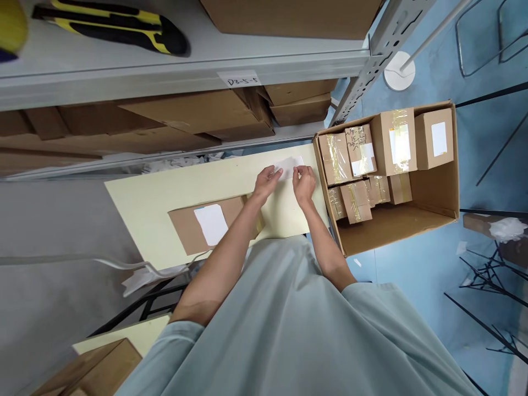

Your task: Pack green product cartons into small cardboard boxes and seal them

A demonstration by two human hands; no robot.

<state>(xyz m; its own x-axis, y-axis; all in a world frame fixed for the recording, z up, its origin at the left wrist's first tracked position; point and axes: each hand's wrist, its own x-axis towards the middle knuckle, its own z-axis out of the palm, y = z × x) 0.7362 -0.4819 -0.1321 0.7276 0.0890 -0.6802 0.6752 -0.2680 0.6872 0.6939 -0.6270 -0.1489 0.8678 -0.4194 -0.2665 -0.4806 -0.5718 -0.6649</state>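
Pinching: L hand [267, 184], R hand [304, 184]; white slip [289, 165], ctr.
Carton [433, 190], right: taped boxes [385, 140] in.
Box [182, 226], ctr-left: label [211, 224] on, outside.

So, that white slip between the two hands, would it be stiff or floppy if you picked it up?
Probably floppy: the white slip looks thin, like paper. It's likely light, since the left hand and right hand seem to use just their fingertips. Pushed, it might slide over the flat board.
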